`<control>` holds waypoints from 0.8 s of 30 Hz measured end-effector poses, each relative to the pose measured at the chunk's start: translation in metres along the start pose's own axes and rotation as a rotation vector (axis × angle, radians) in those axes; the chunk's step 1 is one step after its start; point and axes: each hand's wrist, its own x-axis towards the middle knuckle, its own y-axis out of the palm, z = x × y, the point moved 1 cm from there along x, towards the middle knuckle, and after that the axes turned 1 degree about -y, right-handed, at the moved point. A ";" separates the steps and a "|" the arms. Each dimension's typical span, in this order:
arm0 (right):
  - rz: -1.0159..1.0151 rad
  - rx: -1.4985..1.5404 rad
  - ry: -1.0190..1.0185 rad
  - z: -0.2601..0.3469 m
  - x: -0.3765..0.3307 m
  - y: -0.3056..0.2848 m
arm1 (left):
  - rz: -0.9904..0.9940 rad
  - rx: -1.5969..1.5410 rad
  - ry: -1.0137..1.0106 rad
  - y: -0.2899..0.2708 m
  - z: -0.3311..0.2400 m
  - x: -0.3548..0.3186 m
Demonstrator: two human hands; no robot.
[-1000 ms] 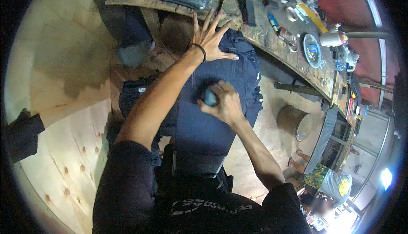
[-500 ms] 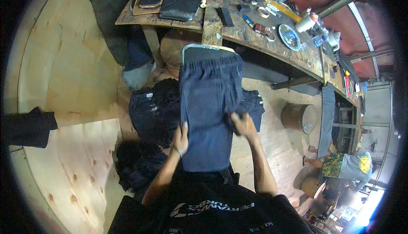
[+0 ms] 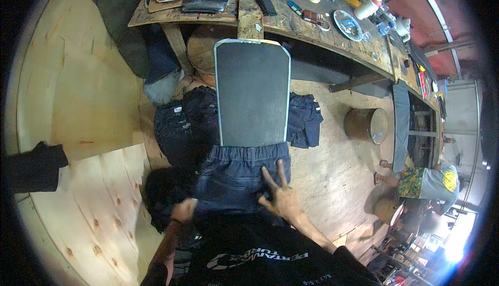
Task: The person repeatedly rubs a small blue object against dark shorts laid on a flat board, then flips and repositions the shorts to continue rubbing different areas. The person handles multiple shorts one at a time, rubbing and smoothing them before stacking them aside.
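Observation:
Dark blue denim shorts (image 3: 236, 182) with a gathered elastic waistband lie over the near end of a long grey board (image 3: 252, 93) with pale edges and cut corners. The board's far part is bare. My left hand (image 3: 184, 210) is closed on the left side of the shorts, close to my body. My right hand (image 3: 286, 200) is at their right side, with two fingers stretched apart over the fabric. Its thumb and other fingers curl round something small and dark, mostly hidden.
Piles of dark garments (image 3: 182, 125) lie left of the board, and more shorts (image 3: 305, 119) lie right of it. Beyond is a wooden workbench (image 3: 291, 31) with tape, a thread cone and a blue-rimmed dish. A round drum (image 3: 366, 125) stands right; another person (image 3: 423, 182) is farther right.
The shorts have come down the board toward me, baring its far part. My left hand has moved down and left, my right hand slightly down and left, its two fingers now stretched out.

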 end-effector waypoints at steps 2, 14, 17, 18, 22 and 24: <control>0.119 0.054 -0.031 0.017 0.008 -0.005 | -0.273 0.203 -0.225 -0.057 0.002 0.009; -0.372 0.216 0.046 -0.067 0.096 -0.024 | -0.294 0.623 0.969 -0.060 -0.286 0.139; -0.656 0.182 0.086 -0.069 0.136 -0.076 | -0.365 0.603 0.983 -0.094 -0.350 0.219; -0.851 0.171 0.101 -0.062 0.151 -0.091 | -0.407 0.595 0.968 -0.106 -0.374 0.250; -0.816 0.227 -0.249 -0.005 0.176 -0.065 | -0.538 0.686 1.013 -0.149 -0.447 0.335; -0.547 -0.028 -0.412 0.015 0.183 -0.040 | -0.492 0.657 1.150 -0.158 -0.465 0.352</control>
